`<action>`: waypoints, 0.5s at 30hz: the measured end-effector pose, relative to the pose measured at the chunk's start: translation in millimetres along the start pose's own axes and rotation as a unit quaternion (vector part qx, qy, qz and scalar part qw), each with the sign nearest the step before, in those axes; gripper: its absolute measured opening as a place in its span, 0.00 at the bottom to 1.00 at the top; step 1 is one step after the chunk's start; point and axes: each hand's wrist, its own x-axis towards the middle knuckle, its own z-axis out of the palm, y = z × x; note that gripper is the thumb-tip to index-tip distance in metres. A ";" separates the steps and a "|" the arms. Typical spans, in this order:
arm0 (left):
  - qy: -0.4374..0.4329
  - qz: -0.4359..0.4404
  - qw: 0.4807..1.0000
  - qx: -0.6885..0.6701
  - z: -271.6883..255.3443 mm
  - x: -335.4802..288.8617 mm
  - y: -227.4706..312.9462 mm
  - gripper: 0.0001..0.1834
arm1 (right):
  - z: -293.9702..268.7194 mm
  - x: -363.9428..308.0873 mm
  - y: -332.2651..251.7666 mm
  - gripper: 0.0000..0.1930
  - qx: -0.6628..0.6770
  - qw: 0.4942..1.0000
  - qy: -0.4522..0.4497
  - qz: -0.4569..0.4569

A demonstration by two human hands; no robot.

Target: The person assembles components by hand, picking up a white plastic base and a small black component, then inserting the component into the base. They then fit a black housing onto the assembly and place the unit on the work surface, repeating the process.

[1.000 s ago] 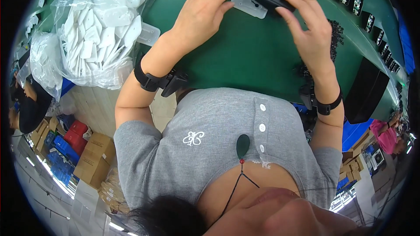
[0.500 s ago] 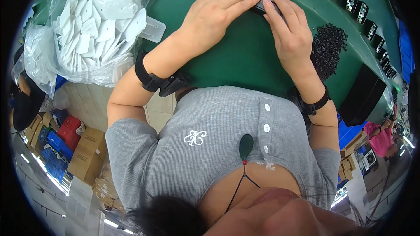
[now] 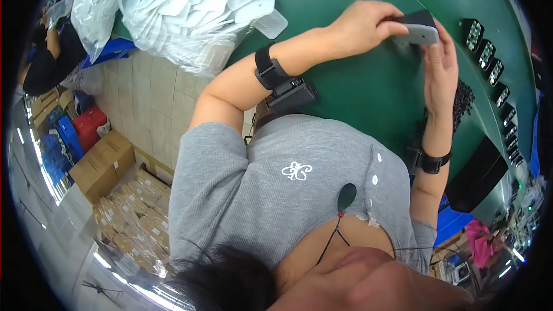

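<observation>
My left hand [image 3: 371, 27] pinches the left end of a small black box-shaped case [image 3: 419, 19] between thumb and fingers. A light grey plate [image 3: 422, 35] with small holes forms the side of the case turned toward me. At the case's other end, my right hand [image 3: 441, 72] holds it, with the thumb near the plate's corner and the other fingers partly hidden behind. The case is tilted above the green table [image 3: 357, 89].
A clear plastic bag [image 3: 199, 60] of white plates [image 3: 207, 6] lies at the left. Small black parts [image 3: 462, 103] are heaped beside my right forearm. Several open black cases with circuit boards [image 3: 487, 53] line the right, and a larger black box [image 3: 477, 168] sits nearer.
Both hands have gone from lying flat over the case to gripping its ends. The case is now tilted up, showing the grey plate. My view has shifted, moving the bag within the picture.
</observation>
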 end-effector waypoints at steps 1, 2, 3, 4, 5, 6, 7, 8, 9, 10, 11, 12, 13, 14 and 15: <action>-0.027 -0.060 0.993 -0.097 1.9 -3.1 2.4 0.19 | 4.9 -3.8 4.0 0.26 0.006 1.000 0.018 0.009; -0.057 -0.119 0.972 -0.194 1.2 -6.4 6.6 0.18 | 9.5 -6.7 6.8 0.26 0.012 0.999 0.039 0.020; -0.090 -0.149 0.965 -0.195 -4.7 -6.4 11.4 0.18 | 15.3 -3.9 4.6 0.27 0.016 0.999 0.048 0.012; -0.086 -0.150 0.966 -0.192 -8.6 -11.0 12.0 0.18 | 18.1 0.6 1.2 0.27 0.018 0.999 0.043 0.012; -0.035 -0.116 0.978 -0.167 -11.3 -14.3 11.9 0.18 | 18.5 6.8 -2.6 0.26 -0.026 0.999 0.032 -0.007; 0.017 -0.082 0.986 -0.141 -16.0 -17.7 12.4 0.17 | 18.9 14.0 -7.1 0.24 -0.070 0.997 0.020 -0.027; 0.082 -0.020 0.995 -0.051 -27.4 -23.7 10.9 0.17 | 17.8 24.2 -12.5 0.25 -0.113 0.991 0.038 -0.066; 0.138 0.047 0.989 0.032 -45.4 -28.7 12.9 0.17 | 11.7 32.1 -17.8 0.25 -0.202 0.975 0.059 -0.071; 0.183 0.036 0.978 0.090 -61.8 -36.5 15.1 0.14 | 1.3 45.2 -17.5 0.24 -0.241 0.962 0.075 -0.101; 0.225 0.026 0.963 0.144 -79.3 -44.5 16.0 0.11 | -8.4 60.0 -18.2 0.23 -0.282 0.946 0.094 -0.129; 0.259 -0.017 0.946 0.196 -94.4 -55.6 9.3 0.10 | -15.2 75.8 -22.1 0.21 -0.301 0.942 0.068 -0.127; 0.281 -0.063 0.926 0.243 -106.3 -63.8 5.2 0.11 | -23.8 92.5 -26.2 0.20 -0.321 0.938 0.044 -0.124; 0.268 -0.078 0.899 0.337 -118.1 -71.7 -0.1 0.14 | -34.5 108.5 -25.5 0.16 -0.369 0.917 0.040 -0.148; 0.258 -0.080 0.882 0.387 -125.4 -70.9 -7.9 0.16 | -49.1 118.3 -33.9 0.13 -0.425 0.888 0.047 -0.169; 0.230 -0.080 0.872 0.424 -126.7 -71.1 -9.9 0.18 | -60.1 132.8 -33.0 0.12 -0.440 0.884 0.030 -0.157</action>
